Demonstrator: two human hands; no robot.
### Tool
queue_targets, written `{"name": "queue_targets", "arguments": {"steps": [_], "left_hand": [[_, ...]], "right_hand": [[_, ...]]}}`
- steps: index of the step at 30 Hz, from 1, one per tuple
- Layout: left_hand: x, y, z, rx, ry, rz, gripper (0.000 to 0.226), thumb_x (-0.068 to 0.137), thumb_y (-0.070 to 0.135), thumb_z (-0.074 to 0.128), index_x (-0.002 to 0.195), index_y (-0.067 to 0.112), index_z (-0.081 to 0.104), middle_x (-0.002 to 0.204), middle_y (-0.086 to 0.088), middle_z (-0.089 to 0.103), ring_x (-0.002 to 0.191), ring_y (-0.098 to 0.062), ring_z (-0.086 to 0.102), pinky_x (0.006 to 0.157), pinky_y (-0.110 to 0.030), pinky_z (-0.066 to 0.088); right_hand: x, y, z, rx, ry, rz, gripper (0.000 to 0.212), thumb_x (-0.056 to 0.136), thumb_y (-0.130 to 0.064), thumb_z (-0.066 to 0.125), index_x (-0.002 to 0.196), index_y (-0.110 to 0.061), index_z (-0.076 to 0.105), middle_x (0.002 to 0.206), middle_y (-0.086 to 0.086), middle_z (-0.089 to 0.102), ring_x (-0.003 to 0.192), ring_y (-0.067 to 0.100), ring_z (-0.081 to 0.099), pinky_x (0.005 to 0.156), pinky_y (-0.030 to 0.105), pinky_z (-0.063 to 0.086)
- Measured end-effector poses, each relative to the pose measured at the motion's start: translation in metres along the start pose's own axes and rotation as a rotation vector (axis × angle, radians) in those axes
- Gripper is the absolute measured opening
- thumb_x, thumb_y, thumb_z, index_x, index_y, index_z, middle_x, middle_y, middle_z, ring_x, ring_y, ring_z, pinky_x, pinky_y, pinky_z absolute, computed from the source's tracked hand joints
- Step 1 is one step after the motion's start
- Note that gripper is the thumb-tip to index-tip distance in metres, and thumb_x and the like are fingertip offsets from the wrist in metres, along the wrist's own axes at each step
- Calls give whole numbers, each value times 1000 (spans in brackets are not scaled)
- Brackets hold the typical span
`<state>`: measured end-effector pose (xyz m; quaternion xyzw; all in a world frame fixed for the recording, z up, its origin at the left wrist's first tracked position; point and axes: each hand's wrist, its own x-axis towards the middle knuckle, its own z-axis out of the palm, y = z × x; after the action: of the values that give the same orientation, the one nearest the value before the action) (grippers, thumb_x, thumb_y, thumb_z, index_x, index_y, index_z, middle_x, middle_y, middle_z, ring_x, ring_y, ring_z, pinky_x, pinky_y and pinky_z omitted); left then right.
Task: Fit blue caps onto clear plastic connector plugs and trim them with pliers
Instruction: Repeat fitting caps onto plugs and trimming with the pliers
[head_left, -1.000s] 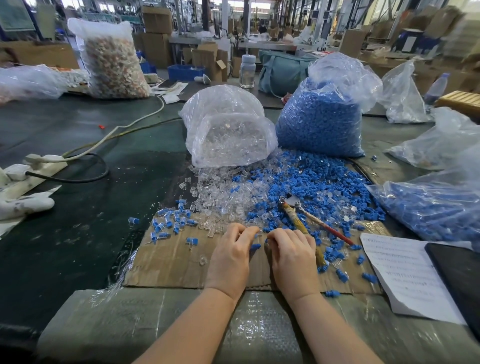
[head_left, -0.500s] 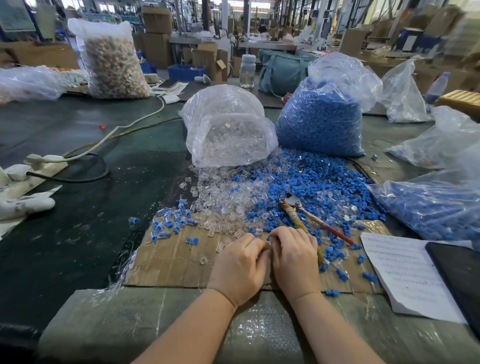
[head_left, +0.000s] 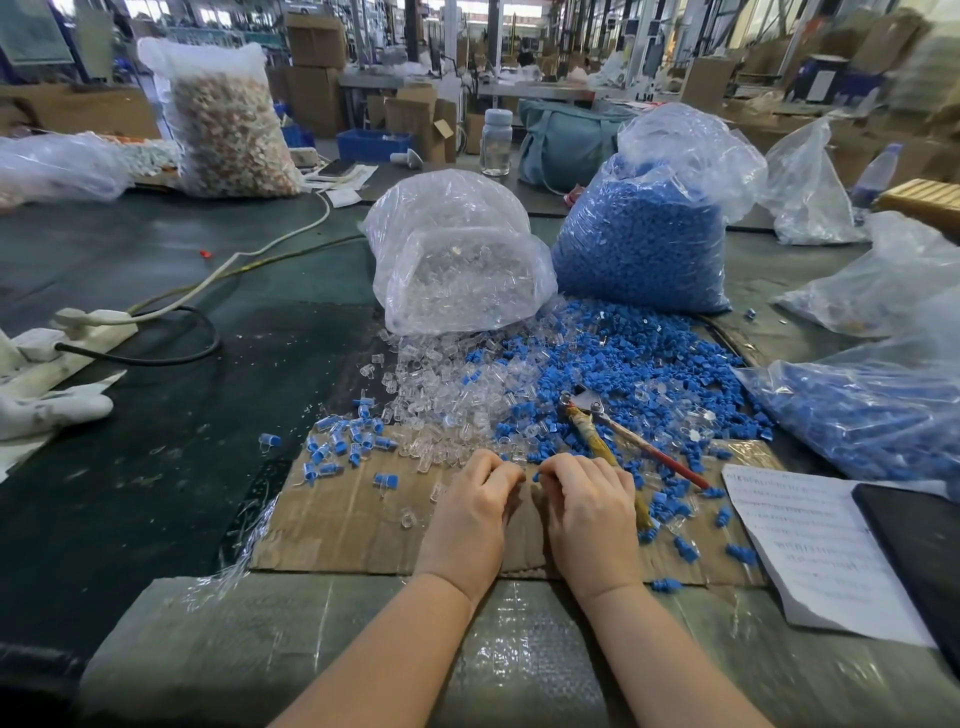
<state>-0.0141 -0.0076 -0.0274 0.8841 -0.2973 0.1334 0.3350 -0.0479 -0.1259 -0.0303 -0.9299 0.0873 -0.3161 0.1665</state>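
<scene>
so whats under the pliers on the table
The pliers lie on loose blue caps and clear plugs, over a cardboard sheet. The right hand partly covers one handle.

Nothing fancy on my feed, just two bare forearms coming up from the bottom edge. The left hand (head_left: 475, 512) and right hand (head_left: 589, 512) wear no gloves, no sleeves, no rings or watch showing.

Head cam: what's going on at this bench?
A person sits at a cardboard sheet strewn with blue caps and clear plugs. Left hand and right hand, fingers curled, work side by side at the pile's near edge; what they pinch is hidden. The pliers lie unused by the right hand.
</scene>
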Motion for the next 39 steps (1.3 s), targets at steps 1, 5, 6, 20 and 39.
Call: {"name": "queue_targets", "arguments": {"steps": [1,5,6,20,39], "left_hand": [[0,1,-1,-13,9,-15,17,88,2,58,103,5,64,99,-6,54,79,-18,54,72,-28,46],[0,2,-3,-41,52,-18,13,85,-3,59,94,5,65,95,-5,57,72,-17,55,65,-28,47],[0,2,-3,-35,59,-7,13,83,-4,61,92,5,65,92,-5,59,71,-18,56,63,-28,47],[6,6,-7,-2,120,2,22,85,-2,59,103,8,67,91,-2,65,83,-17,57,76,-29,49],[7,11,10,-336,217,-471,15,90,12,58,100,20,66,87,10,65,82,-5,60,73,-11,44]], "right_hand": [[0,0,0,13,13,-11,14,76,-4,71,71,-13,62,64,0,61,62,24,57,69,29,26],[1,-2,-2,67,42,-37,31,89,-31,43,73,-14,63,66,-3,63,62,20,58,70,30,31],[1,-2,-3,74,42,-40,33,89,-33,41,73,-14,63,66,-3,63,63,20,58,71,30,34],[1,-3,-1,26,72,-2,16,81,-12,71,72,-14,58,65,-3,60,61,22,56,71,32,28],[1,-2,-3,109,48,50,10,85,-14,61,75,-13,61,68,-3,62,65,20,56,74,30,27]]}}
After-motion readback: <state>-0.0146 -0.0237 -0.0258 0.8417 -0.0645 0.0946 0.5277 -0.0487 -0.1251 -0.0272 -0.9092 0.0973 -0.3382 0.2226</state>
